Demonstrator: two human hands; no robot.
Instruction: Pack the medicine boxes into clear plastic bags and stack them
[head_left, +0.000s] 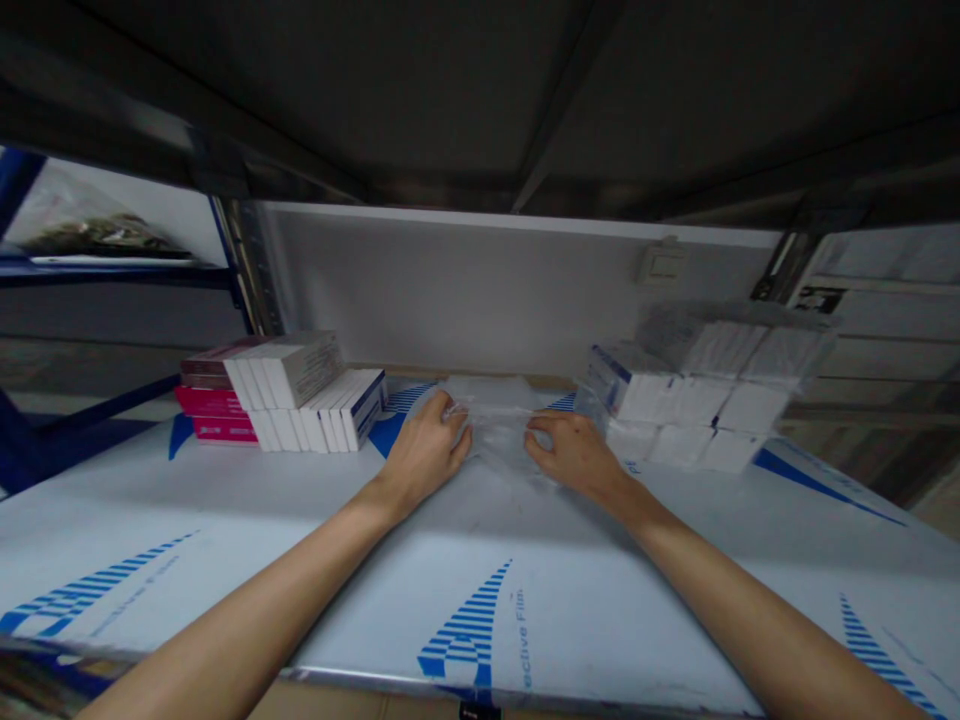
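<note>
A clear plastic bag [496,432] lies crumpled on the shelf between my hands, with a flat pale package [480,392] behind it. My left hand [424,452] grips the bag's left side with its fingers bunched. My right hand [574,450] presses on the bag's right side, its fingers curled into the plastic. Stacked white boxes [307,405] with blue-edged ends stand left of my left hand. A block of white boxes [694,400], partly wrapped in clear plastic, stands right of my right hand. Pink-red boxes [214,402] sit further left.
The metal shelf [600,600] has a white protective film with blue print and a front edge near me. A white back panel [450,285] with a small switch-like fitting [663,264] rises behind the boxes. A dark shelf overhead limits the height, and upright posts stand at both sides.
</note>
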